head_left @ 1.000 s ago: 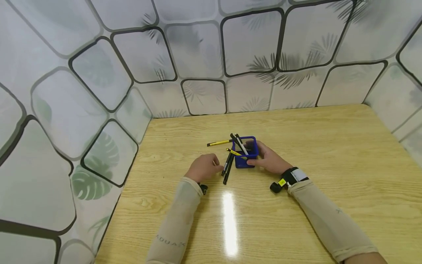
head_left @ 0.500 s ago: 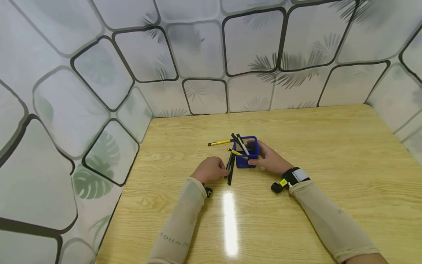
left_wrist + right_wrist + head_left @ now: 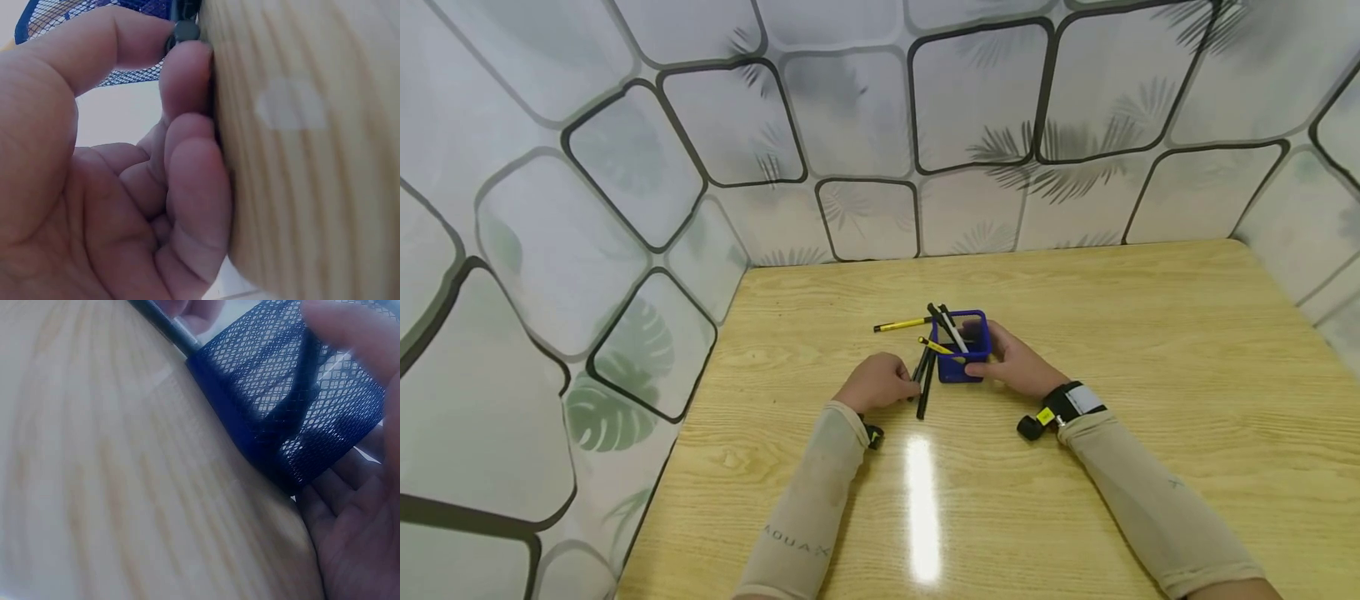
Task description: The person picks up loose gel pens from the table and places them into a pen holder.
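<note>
Two bare hands work at a wooden table [image 3: 1150,308], about midway between its left and right edges. The left hand [image 3: 877,383] pinches a dark pen [image 3: 915,372] between thumb and forefinger; the left wrist view shows the pen's end at the fingertips, with the remaining fingers curled against the surface. The right hand [image 3: 1018,367] grips a blue mesh holder [image 3: 961,369], thumb on its near side and fingers round behind. The holder stands upright, nearer the table's far edge than the forearms. Inside, a white pen [image 3: 955,335] and dark-capped pens lean toward the far-left corner, while a short yellow pen [image 3: 935,345] tilts out over the left rim. A black pen [image 3: 925,395] lies just beside the pinched one. A longer yellow pen [image 3: 898,325] extends from beside the holder toward the left edge; whether they touch cannot be told. Beige sleeves [image 3: 805,500] cover both forearms.
</note>
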The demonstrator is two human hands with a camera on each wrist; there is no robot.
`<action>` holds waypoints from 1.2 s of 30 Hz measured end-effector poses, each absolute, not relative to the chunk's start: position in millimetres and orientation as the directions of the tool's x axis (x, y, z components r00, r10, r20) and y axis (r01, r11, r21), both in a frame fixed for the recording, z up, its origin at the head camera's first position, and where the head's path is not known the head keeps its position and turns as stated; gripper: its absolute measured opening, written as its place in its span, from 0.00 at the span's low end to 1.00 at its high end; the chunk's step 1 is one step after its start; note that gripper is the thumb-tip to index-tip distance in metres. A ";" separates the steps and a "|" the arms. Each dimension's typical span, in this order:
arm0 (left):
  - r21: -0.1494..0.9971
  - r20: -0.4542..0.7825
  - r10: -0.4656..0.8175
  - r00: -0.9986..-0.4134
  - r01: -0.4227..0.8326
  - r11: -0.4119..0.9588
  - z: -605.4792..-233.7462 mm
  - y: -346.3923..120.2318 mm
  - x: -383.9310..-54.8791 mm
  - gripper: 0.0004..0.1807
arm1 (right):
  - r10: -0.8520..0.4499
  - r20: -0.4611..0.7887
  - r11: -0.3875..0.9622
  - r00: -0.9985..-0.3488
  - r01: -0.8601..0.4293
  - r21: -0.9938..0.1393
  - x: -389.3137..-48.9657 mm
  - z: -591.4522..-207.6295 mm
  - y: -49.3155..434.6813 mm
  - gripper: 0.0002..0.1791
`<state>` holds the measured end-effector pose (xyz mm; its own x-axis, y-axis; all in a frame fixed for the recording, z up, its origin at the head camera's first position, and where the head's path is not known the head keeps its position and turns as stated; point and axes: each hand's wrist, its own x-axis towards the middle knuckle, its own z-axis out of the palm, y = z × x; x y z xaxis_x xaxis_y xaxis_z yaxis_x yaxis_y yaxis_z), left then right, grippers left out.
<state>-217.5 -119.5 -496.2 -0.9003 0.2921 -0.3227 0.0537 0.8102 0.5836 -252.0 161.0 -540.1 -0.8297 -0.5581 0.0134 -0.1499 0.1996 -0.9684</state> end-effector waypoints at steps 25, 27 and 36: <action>0.776 0.079 -0.084 -0.993 0.008 0.630 -475.2 -140.3 -216.8 0.09 | -0.563 -0.006 0.207 -0.826 -0.134 -0.969 -250.9 -538.5 162.5 0.45; 0.801 0.142 -0.123 -0.982 0.041 0.598 -472.3 -142.3 -217.8 0.09 | -0.562 -0.004 0.211 -0.827 -0.138 -0.968 -251.1 -539.0 162.6 0.45; 0.872 0.376 -0.229 -0.898 0.260 0.414 -453.0 -143.0 -215.5 0.10 | -0.557 -0.011 0.220 -0.831 -0.134 -0.966 -251.5 -537.9 162.6 0.44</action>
<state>-215.5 -143.0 -453.0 -0.8977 -0.2292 0.3764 0.2600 0.4143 0.8722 -251.5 162.6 -537.9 -0.8307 -0.5566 -0.0115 -0.1344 0.2205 -0.9661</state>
